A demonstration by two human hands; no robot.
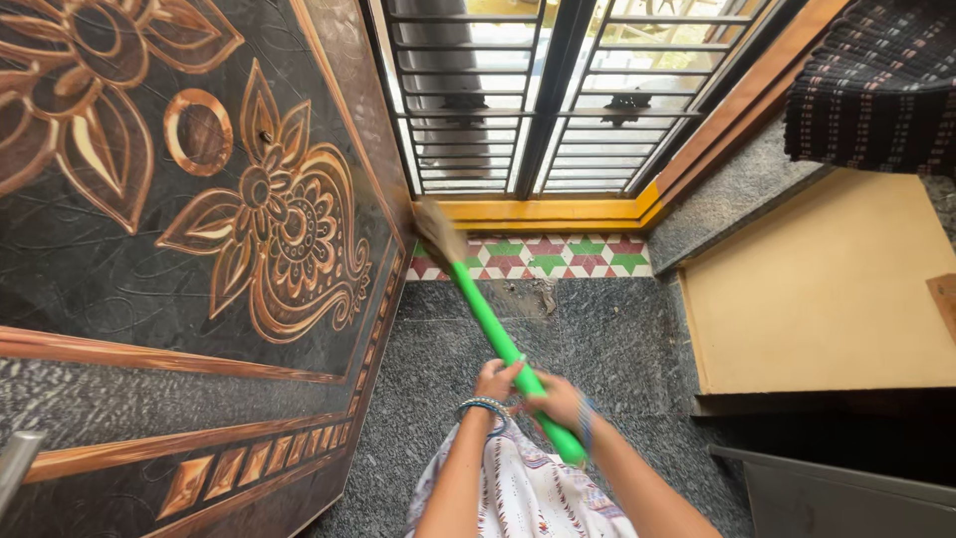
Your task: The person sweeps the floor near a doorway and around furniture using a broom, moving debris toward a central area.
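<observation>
One broom [498, 334], two hands on it; left hand [495, 382] and right hand [560, 402] both have fingers wrapped tight round the bright green handle, left just above right; one bangle on each wrist; the handle slants up-left from the hands over the grey speckled floor [597, 339]; its pale bristle head, blurred, lies beside the carved dark door [199, 229]; beyond the bristles, one strip of red, green and white patterned tiles [558, 256]; farther still, one barred grille [538, 100].

Door [199, 249] left, broom [488, 319] before barred gate [558, 90].
</observation>
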